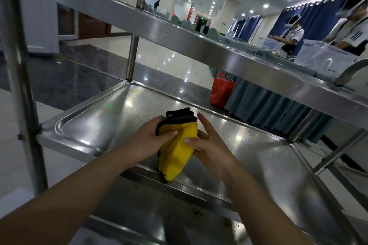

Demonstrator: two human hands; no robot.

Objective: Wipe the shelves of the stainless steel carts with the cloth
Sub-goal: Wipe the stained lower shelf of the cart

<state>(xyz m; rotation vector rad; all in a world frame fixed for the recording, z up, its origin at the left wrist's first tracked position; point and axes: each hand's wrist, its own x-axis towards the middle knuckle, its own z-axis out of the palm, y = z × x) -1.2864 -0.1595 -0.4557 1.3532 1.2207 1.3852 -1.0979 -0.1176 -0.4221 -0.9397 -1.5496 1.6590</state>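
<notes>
Hands: both reach in from the bottom edge and meet at a bunched cloth above the cart's middle shelf.
Left hand [154, 137]: its fingers are curled round the left side of the cloth, thumb laid across the yellow face.
Cloth [176, 151]: bright yellow with a black bound edge, gathered into a long, thick bundle. Its black-trimmed end stands up at the far side, and its lower tip hangs just past the shelf's near rim. It sits between the two hands, touched by both.
Right hand [209, 145]: the thumb presses on the cloth's right side and the palm cups it from beneath, while the fingers stretch straight and point away; whether they touch the cloth cannot be told.
Middle shelf [95, 123]: a shiny stainless steel tray with a raised rim and rounded corners, carrying a few pale smears near its far side.
Lower shelf [179, 215]: steel, seen beneath the arms, dotted with brown crumbs and specks.
Top shelf [199, 49]: a steel edge slanting across the upper part of the view.
Red bag [221, 90]: stands on the glossy floor beyond the cart, beside a long desk [278, 103] skirted in grey-blue fabric.
Far right: two people in white shirts bend over clear plastic bins [326, 55] on that desk.
</notes>
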